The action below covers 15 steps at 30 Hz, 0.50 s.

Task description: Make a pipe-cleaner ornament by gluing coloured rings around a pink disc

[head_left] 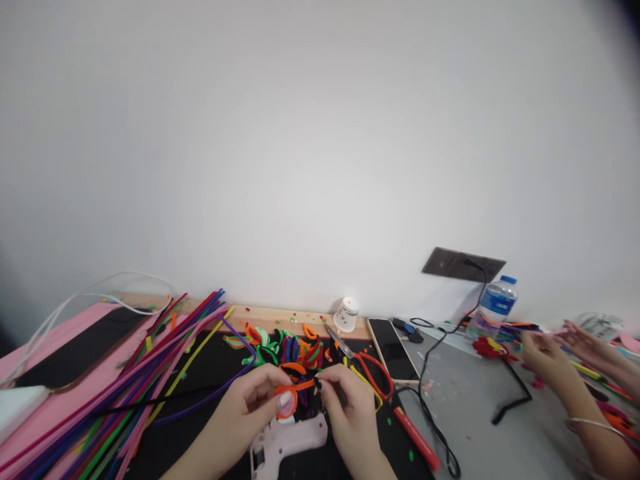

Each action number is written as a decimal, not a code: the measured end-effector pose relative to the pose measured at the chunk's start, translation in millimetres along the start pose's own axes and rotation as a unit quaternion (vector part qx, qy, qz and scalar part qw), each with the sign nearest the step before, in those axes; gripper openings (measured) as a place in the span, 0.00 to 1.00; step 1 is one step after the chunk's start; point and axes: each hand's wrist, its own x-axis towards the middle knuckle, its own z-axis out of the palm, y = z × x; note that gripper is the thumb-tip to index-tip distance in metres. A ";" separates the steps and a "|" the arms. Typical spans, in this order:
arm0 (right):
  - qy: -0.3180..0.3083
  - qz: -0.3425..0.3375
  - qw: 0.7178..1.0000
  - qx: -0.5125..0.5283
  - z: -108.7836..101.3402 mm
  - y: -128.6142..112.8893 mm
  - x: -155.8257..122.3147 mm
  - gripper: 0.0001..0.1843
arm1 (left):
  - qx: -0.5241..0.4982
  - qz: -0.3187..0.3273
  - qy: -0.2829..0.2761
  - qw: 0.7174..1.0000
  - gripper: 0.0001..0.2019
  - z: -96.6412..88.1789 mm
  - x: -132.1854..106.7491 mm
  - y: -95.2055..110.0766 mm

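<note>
Hands (256, 402) pinching, orange strip (303, 385) between their fingertips

A pale pink glue gun (280, 445) lay on a black mat (167, 437). Just beyond it, the left hand (260, 403) pinched an orange strip (303, 385) bent around a pinkish piece (289, 404), while the right hand (350, 410) had its fingertips closed at the strip's other end. Left of the glue gun sprawled colourful pipe cleaners (150, 387); beyond it sat small looped pieces (293, 350) and a paper cup (346, 315). Scissors (350, 353) and a phone (393, 350) lay beyond it to the right; well to its right were a co-worker's hands (543, 360).
</note>
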 end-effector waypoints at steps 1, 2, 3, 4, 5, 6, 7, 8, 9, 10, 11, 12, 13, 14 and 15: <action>-0.002 0.008 1.000 -0.002 0.4 0.0 -0.1 0.08 | -0.001 -0.003 -0.004 1.000 0.10 -0.2 0.2 0.2; -0.004 0.016 1.000 -0.001 0.8 0.1 -0.3 0.09 | -0.002 -0.005 -0.006 1.000 0.10 -0.5 0.5 0.2; -0.006 0.026 1.000 0.005 1.3 0.2 -0.5 0.09 | -0.004 -0.006 -0.008 1.000 0.10 -0.9 0.9 0.0; -0.008 0.037 0.999 0.013 1.7 0.2 -0.6 0.10 | -0.009 -0.007 -0.010 1.000 0.10 -1.3 1.2 -0.5; -0.009 0.051 0.998 0.025 2.2 0.2 -0.8 0.10 | -0.015 -0.009 -0.011 1.000 0.11 -1.6 1.4 -1.0; -0.010 0.068 0.997 0.040 2.7 -0.1 -0.8 0.10 | -0.021 -0.012 -0.010 1.000 0.11 -1.9 1.6 -1.5; -0.013 0.090 0.994 0.060 3.3 -0.7 -0.6 0.11 | -0.025 -0.016 -0.010 0.999 0.11 -2.1 1.8 -2.1; -0.019 0.116 0.989 0.085 3.9 -1.4 -0.2 0.12 | -0.028 -0.020 -0.010 0.999 0.11 -2.2 1.8 -2.5; -0.024 0.143 0.983 0.113 4.6 -2.2 0.3 0.12 | -0.030 -0.023 -0.009 0.999 0.11 -2.2 2.0 -3.0; -0.029 0.168 0.975 0.141 5.3 -2.9 1.0 0.13 | -0.031 -0.024 -0.008 0.999 0.11 -2.2 2.1 -3.4; -0.033 0.189 0.967 0.166 6.0 -3.4 1.8 0.14 | -0.033 -0.024 -0.006 0.999 0.11 -2.1 2.4 -3.7; -0.032 0.203 0.961 0.183 6.5 -3.5 2.4 0.14 | -0.036 -0.023 -0.003 0.999 0.12 -2.1 2.7 -4.1; -0.028 0.209 0.958 0.193 7.0 -3.1 2.9 0.13 | -0.039 -0.020 0.000 0.999 0.12 -2.0 3.1 -4.3; -0.023 0.210 0.958 0.193 7.3 -2.3 3.1 0.12 | -0.042 -0.017 0.003 0.999 0.12 -1.9 3.5 -4.5; -0.017 0.208 0.960 0.187 7.5 -1.0 3.0 0.11 | -0.044 -0.013 0.005 0.999 0.12 -1.8 3.8 -4.4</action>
